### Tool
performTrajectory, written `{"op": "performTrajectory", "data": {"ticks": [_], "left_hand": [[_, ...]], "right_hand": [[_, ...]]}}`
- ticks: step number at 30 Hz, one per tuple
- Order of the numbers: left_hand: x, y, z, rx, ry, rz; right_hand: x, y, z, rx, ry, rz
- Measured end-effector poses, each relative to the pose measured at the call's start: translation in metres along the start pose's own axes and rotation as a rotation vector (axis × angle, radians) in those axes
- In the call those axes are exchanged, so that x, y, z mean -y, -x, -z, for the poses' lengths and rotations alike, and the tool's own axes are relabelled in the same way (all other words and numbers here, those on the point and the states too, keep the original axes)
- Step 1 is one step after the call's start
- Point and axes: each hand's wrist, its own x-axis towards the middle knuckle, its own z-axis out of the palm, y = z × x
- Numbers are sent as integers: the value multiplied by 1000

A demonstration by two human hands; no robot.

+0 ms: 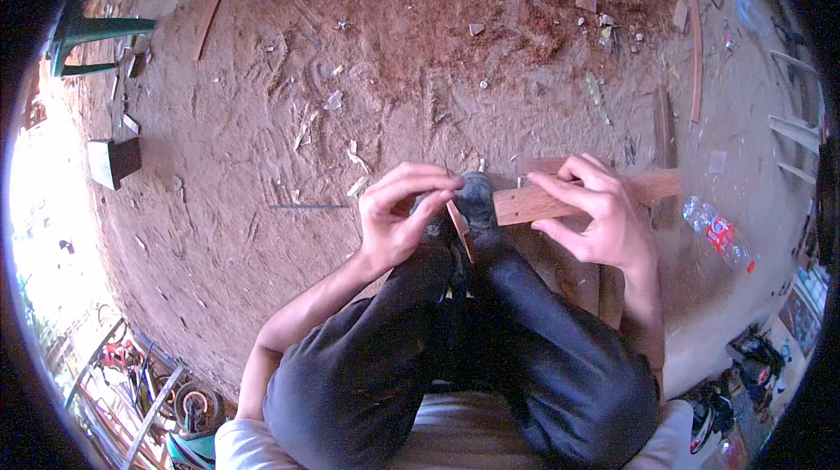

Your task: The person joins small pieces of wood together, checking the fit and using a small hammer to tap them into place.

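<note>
My right hand grips a reddish-brown wooden block with small dark holes near its left end. The thumb lies along its near side, the fingers across the top and far side. A small pale peg-like piece shows by the index fingertip; whether it is fixed in the wood I cannot tell. To the left, apart from the block, my left hand is closed in a pinch, and what it holds is too small to make out. A thin wooden strip slants just below those fingertips, between my legs in dark trousers.
More wooden boards lie beyond and under my right hand. A crushed clear plastic bottle with a red label rests at the right. A thin dark rod lies left on the dirt floor. Further off are a dark box and a green plastic chair.
</note>
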Motion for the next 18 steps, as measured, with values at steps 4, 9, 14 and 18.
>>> {"op": "performTrajectory", "data": {"ticks": [4,9,14,18], "left_hand": [[-2,-18,-9,95,436,187],[-19,-38,-11,335,545,434],[-13,-43,-15,393,479,487],[1,-45,-18,402,579,496]], "right_hand": [[10,-5,-1,31,36,59],[20,-1,-6,47,83,90],[8,6,-12,-18,62,69],[12,12,-16,-14,54,37]]}}
